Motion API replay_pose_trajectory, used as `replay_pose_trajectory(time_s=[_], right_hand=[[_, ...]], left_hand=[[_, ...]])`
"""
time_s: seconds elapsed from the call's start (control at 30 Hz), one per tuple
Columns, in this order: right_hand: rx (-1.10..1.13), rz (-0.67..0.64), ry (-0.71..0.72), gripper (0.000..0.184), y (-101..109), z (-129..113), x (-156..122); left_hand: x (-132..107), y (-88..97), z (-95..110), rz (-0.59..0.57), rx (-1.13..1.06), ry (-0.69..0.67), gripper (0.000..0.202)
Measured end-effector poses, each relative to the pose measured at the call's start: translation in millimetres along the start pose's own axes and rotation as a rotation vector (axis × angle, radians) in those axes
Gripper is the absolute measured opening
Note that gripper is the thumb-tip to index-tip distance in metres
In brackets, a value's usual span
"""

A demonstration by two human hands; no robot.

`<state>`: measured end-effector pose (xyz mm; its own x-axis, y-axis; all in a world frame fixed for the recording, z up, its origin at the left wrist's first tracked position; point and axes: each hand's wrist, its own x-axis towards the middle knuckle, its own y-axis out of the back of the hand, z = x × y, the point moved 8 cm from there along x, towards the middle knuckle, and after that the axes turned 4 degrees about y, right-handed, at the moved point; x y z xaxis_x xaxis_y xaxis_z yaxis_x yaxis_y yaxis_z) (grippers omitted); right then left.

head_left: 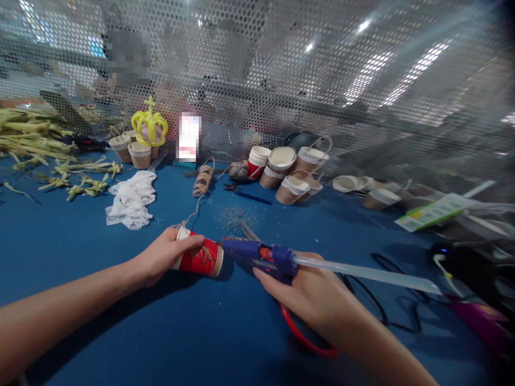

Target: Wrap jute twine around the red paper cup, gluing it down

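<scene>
Head view: your left hand [167, 258] clasped the red cup [202, 261], right hand [311, 296] gripped the glue gun [257, 251]. Its hot nozzle could have burned nearby fingers [192, 243].

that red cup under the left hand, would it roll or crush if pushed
The red cup lies on its side on the blue table, so it would probably roll. It looks like thin paper, so likely light and easily crushed under the left hand.

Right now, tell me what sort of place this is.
Probably a craft workshop bench: the left hand holds a red paper cup wound with brown twine, the right hand a blue hot-glue gun, and more twine-wrapped paper cups sit on the blue table.
</scene>
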<state>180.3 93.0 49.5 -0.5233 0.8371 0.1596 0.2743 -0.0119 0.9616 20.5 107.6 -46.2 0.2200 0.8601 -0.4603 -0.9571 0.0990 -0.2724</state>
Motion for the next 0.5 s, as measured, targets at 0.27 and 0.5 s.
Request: replay_pose_trajectory(time_s=[0.27, 0.5], right_hand=[[0.105, -0.003, -0.019, 0.019, 0, 0, -7], [0.114, 0.092, 0.054, 0.020, 15, -11, -9]], left_hand=[[1, -0.2, 0, -0.003, 0.020, 0.000, 0.022], [0, 0.2, 0, -0.006, 0.025, 0.011, 0.021]])
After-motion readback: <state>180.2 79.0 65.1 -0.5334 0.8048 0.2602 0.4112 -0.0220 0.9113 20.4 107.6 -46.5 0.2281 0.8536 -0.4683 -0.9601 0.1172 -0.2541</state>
